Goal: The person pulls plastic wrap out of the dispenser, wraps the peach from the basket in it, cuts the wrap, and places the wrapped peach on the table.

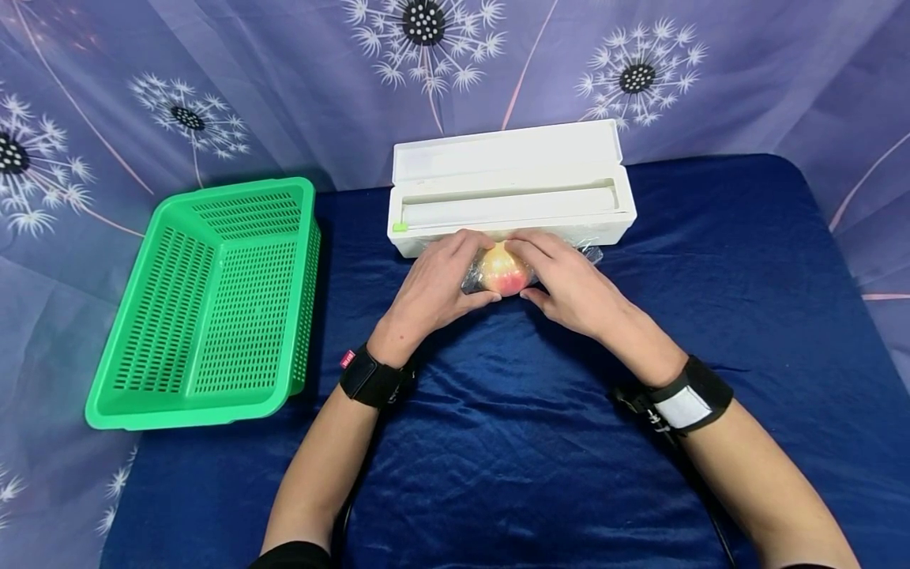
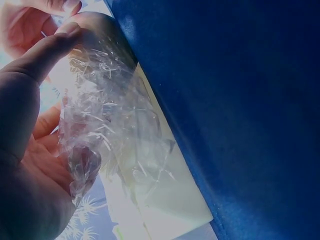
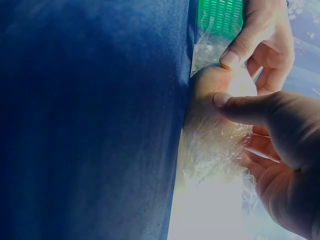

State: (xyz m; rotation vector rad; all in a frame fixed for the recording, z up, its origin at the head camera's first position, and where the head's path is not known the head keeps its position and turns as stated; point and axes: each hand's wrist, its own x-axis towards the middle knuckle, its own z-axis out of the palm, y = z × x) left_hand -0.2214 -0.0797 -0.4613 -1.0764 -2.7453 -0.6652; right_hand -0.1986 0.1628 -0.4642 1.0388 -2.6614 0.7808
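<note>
A yellow and red apple [image 1: 505, 273] sits in clear plastic wrap [image 3: 220, 150] on the blue cloth, just in front of the white cling film box. From its left side my left hand [image 1: 442, 280] grips it, the thumb at the near side and the fingers over the top. My right hand [image 1: 572, 280] holds it the same way from the right. Crumpled wrap [image 2: 110, 115] bunches out on both sides, partly under the palms. Both wrist views show a thumb pressing on the apple; its underside is hidden.
The lidded cling film box [image 1: 512, 225] stands open with its white roll [image 1: 508, 207] inside and a small green cutter [image 1: 400, 227] at the left end. A green plastic basket [image 1: 307, 300] stands on the left. Behind the table hangs a purple dandelion-print curtain [image 1: 284, 79].
</note>
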